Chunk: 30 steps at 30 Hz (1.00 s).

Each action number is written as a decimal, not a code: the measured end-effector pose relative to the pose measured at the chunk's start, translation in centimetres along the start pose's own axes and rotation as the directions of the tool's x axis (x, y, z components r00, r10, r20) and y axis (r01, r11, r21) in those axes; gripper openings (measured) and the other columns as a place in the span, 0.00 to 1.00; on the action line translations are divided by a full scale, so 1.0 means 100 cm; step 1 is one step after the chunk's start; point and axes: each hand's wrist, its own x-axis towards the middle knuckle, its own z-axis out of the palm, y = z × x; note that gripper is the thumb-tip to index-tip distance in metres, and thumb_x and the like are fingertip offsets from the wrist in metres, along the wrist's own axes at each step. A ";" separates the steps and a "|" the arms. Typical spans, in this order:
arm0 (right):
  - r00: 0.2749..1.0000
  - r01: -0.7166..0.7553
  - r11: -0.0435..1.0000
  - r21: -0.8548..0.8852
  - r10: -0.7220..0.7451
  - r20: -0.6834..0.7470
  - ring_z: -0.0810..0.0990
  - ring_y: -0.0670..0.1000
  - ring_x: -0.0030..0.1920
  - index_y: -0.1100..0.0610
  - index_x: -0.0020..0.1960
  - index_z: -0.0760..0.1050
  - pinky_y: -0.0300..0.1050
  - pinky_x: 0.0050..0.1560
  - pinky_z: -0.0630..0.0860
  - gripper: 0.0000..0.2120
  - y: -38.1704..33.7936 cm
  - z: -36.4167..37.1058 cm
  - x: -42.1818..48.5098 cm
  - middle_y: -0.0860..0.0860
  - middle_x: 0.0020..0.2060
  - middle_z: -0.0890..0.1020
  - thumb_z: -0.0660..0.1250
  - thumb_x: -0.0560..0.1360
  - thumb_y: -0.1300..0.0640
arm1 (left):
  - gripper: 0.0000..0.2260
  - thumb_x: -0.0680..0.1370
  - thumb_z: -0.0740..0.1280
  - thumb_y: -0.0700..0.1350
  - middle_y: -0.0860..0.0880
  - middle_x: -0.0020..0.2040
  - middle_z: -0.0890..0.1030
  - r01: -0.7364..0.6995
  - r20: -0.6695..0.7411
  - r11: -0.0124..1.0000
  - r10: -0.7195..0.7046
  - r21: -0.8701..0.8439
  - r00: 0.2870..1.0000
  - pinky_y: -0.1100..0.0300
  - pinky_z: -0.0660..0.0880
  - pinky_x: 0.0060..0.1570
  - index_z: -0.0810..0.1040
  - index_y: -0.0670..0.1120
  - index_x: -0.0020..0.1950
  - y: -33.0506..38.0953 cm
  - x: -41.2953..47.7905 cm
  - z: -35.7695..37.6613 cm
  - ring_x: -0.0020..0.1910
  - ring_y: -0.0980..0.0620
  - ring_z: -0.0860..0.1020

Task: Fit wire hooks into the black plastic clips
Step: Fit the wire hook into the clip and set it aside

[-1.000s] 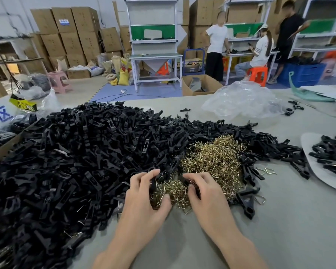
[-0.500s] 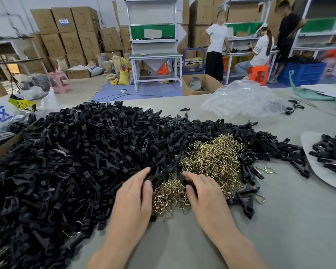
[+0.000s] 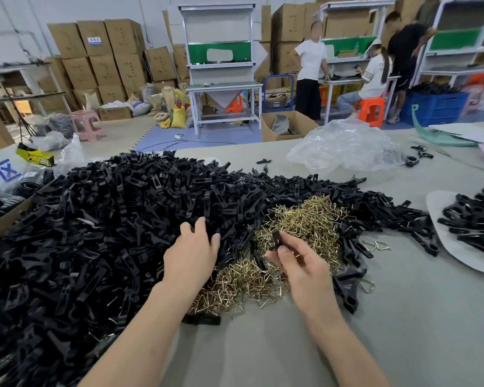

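A big heap of black plastic clips [image 3: 95, 233] covers the left and middle of the grey table [image 3: 403, 317]. Brass wire hooks [image 3: 305, 219] lie in a pile at its right side and spill toward me. My left hand [image 3: 192, 254] reaches over the edge of the clip heap with its fingers spread and relaxed, touching the clips. Just right of it, my right hand [image 3: 299, 261] is raised above the hooks and pinches one black clip [image 3: 277, 239] between thumb and fingers.
A white tray [image 3: 442, 247] with assembled clips sits at the right edge. A crumpled clear plastic bag [image 3: 344, 146] lies at the back of the table. A cardboard box [image 3: 0, 222] stands at the left. Several people work at benches beyond.
My right hand has lifted off the hook pile with a black clip in its fingers. My left hand has moved forward onto the clip heap and spread its fingers.
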 end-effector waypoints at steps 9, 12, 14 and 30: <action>0.942 -0.324 0.667 0.671 0.294 0.162 0.87 0.56 0.44 0.63 0.60 0.78 0.45 0.44 0.85 0.14 -0.012 0.001 0.008 0.60 0.43 0.86 0.65 0.76 0.71 | 0.21 0.85 0.55 0.55 0.45 0.62 0.72 -0.057 -0.151 0.998 0.061 0.032 0.987 0.56 0.66 0.31 0.62 0.50 0.77 0.012 0.028 -0.007 0.38 0.45 0.78; 0.932 -0.356 0.667 0.655 0.303 0.199 0.87 0.55 0.44 0.66 0.59 0.79 0.48 0.46 0.85 0.12 -0.013 -0.002 0.009 0.60 0.44 0.85 0.66 0.76 0.70 | 0.16 0.85 0.58 0.48 0.45 0.63 0.72 -0.026 -0.082 1.000 0.026 0.007 0.996 0.54 0.67 0.34 0.65 0.49 0.72 0.014 0.041 -0.005 0.39 0.45 0.75; 0.931 -0.361 0.673 0.646 0.304 0.203 0.86 0.54 0.44 0.66 0.60 0.79 0.50 0.47 0.85 0.12 -0.013 -0.004 0.010 0.60 0.46 0.85 0.64 0.78 0.69 | 0.13 0.84 0.58 0.43 0.45 0.62 0.73 0.013 -0.062 0.996 -0.019 -0.093 0.998 0.53 0.67 0.36 0.67 0.48 0.68 0.013 0.045 -0.006 0.39 0.46 0.73; 0.919 -0.393 0.756 0.524 0.296 0.261 0.86 0.56 0.51 0.61 0.60 0.82 0.49 0.50 0.84 0.16 -0.010 -0.001 0.004 0.61 0.54 0.85 0.67 0.75 0.70 | 0.19 0.80 0.63 0.44 0.50 0.36 0.82 -0.037 -0.098 0.474 -0.104 -0.880 0.990 0.64 0.65 0.24 0.77 0.67 0.62 0.016 -0.082 -0.016 0.24 0.57 0.65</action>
